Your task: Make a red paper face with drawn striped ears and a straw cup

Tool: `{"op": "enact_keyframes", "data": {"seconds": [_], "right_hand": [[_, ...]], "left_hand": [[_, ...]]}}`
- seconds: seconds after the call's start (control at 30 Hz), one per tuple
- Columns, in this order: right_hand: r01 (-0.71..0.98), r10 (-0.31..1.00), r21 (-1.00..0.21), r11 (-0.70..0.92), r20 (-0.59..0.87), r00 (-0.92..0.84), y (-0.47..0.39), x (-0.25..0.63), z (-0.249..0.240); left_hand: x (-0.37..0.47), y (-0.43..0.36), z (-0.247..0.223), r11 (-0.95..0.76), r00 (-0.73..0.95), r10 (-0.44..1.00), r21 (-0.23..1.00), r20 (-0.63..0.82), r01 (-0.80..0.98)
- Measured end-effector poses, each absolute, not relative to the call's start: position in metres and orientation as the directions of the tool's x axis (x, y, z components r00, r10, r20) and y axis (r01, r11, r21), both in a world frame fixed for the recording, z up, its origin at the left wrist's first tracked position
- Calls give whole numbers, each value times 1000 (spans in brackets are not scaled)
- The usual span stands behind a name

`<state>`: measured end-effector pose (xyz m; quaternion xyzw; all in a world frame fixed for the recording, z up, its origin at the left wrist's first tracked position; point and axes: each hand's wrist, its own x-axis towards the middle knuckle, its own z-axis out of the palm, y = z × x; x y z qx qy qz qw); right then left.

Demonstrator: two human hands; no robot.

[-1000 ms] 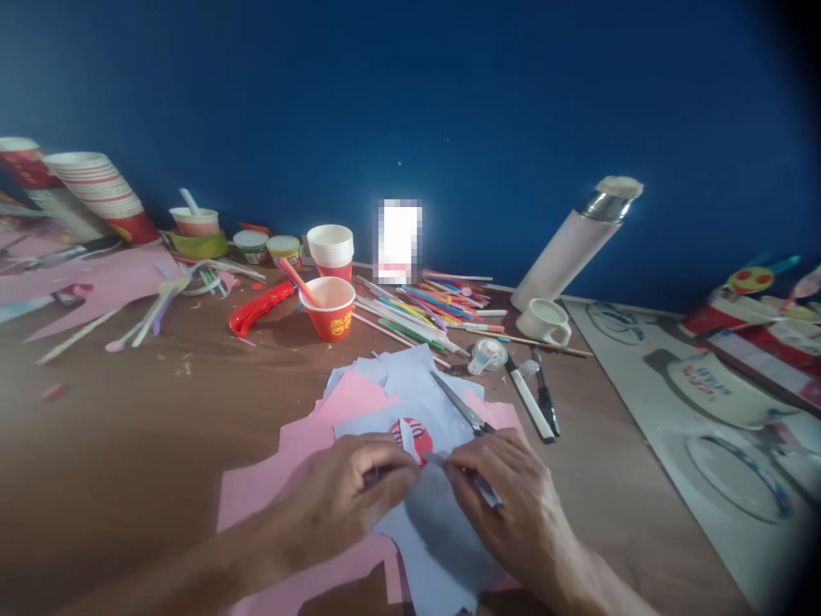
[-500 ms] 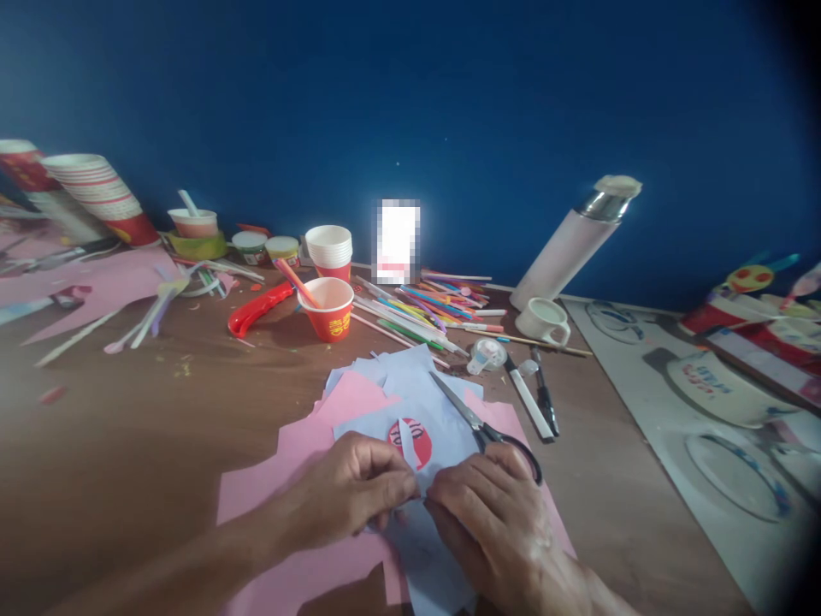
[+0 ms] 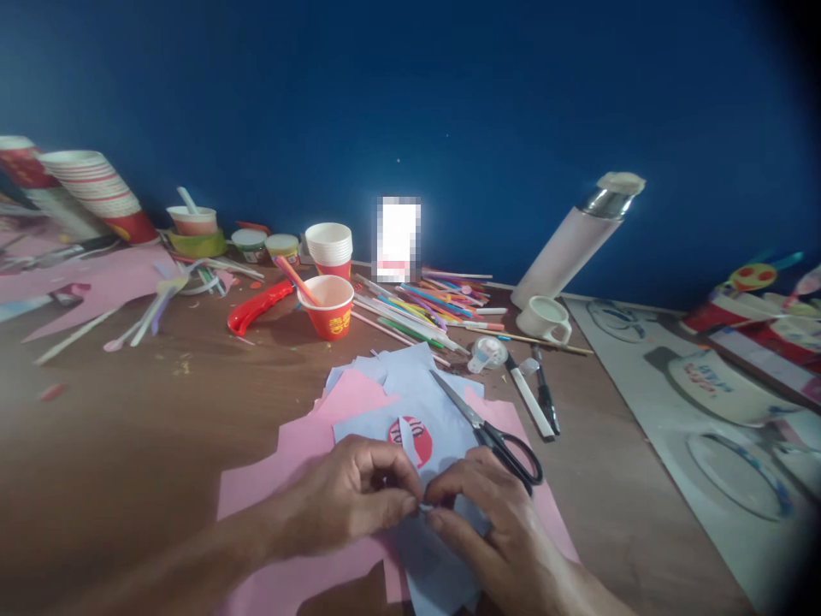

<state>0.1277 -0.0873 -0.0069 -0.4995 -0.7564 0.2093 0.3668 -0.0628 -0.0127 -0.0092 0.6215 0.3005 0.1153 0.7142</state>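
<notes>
My left hand (image 3: 363, 486) is closed in a pinch, thumb against forefinger, at the edge of a small pale piece of paper (image 3: 426, 509). From the other side my right hand (image 3: 491, 522) pinches the same piece, its fingertips almost meeting the left ones. Most of that piece is hidden by the fingers. Just beyond them lies a red paper circle (image 3: 420, 445) with black marks and a pale strip across it. Light blue paper sheets (image 3: 442, 428) lie under it, over pink paper (image 3: 282, 488). Black-handled scissors (image 3: 487, 435) rest on the sheets beside my right hand.
Behind the paper are a red paper cup (image 3: 330, 318), a red curved tool (image 3: 256, 308), many coloured sticks (image 3: 423, 310), a tape roll (image 3: 487, 352) and pens (image 3: 544, 393). A white mug (image 3: 542, 318) and leaning flask (image 3: 570, 244) stand right. Stacked cups (image 3: 96, 192) lean left.
My right hand has drawn slightly down and its forefinger and thumb have parted more, showing the small paper piece and the scissor handles. My left hand has barely moved.
</notes>
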Motion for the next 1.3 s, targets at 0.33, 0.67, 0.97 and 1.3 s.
{"op": "enact_keyframes", "data": {"seconds": [0.33, 0.67, 0.97, 1.3], "right_hand": [[505, 932, -785, 358, 267, -245, -86, 129, -4], [737, 954, -620, 270, 273, -120, -75, 142, -27], [799, 930, -492, 346, 294, -221, -77, 137, -32], [837, 929, -424, 346, 277, -244, -78, 133, -30]], "left_hand": [[-69, -4, -2, 149, 763, 573, 953, -300, 263], [-71, -1, -7, -815, 856, 455, 502, 245, 289], [-71, -8, -12, -870, 899, 417, 345, 136, 352], [-70, -9, -15, -885, 895, 412, 308, 174, 348]]}}
